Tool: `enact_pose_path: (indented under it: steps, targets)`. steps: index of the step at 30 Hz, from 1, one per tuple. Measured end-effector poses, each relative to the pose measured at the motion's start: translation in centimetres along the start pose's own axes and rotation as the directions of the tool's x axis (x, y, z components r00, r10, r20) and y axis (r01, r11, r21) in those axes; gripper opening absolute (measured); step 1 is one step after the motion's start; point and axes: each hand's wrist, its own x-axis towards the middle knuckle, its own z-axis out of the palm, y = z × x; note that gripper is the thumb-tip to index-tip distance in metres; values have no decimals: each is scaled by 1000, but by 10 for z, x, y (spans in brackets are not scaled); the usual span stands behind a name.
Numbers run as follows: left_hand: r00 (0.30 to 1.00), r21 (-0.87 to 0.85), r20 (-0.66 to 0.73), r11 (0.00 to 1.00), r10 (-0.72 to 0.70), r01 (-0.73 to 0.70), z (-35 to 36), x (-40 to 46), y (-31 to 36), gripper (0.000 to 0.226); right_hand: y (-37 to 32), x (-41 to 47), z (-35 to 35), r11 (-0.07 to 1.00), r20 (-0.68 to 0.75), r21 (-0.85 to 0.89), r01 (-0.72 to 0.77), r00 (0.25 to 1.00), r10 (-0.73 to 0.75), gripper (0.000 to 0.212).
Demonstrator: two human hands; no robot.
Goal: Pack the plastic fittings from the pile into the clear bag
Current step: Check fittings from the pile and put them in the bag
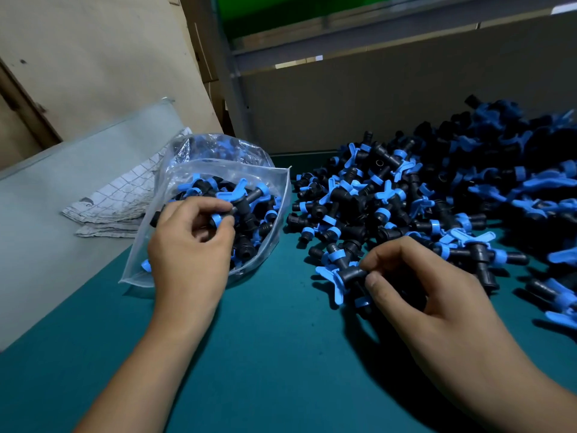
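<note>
No readable writing; left hand point(190, 245) grips a fitting point(218, 215) at the clear bag point(206, 170), right hand point(418, 285) pinches another fitting point(349, 275) beside the pile point(437, 195)

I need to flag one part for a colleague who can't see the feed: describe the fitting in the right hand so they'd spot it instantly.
Start at the big pile of black-and-blue fittings on the green table. At its near-left edge, the right hand pinches one fitting. It alone is pinched between fingertips, its blue wing handle pointing left.
</note>
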Motion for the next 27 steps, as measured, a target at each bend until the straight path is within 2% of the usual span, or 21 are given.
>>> enact_pose_path:
  steps: [3,6,9,12,16,21,24,27]
  targets:
    - [993,178,52,977,108,-116,1,-2,-5,19,-2,0,-1,1000,-6,-24,-5,1000,4,9]
    - [972,306,145,926,185,-222,4,-3,-10,16,-2,-3,-1,976,3,-215,36,999,-37,11]
    - [966,391,185,888,181,-241,5,-3,-10,17,-2,-7,3,873,100,-473,117,992,-78,28]
    - [953,395,233,877,192,-273,5,-2,-9,30,-1,-9,5,787,166,-599,145,985,-55,47]
    - [951,459,280,853,129,-250,4,0,-11,45,0,-9,4,783,167,-607,137,985,-43,51]
    - [929,580,353,752,112,-312,11,-10,-2,54,2,-8,5,810,199,-554,194,975,-98,36]
    - [946,560,284,773,158,-297,7,-9,-3,44,0,-8,6,847,174,-490,208,975,-139,34]
    - [964,452,188,855,187,-254,4,-8,0,31,0,-7,6,837,166,-515,187,979,-116,35]
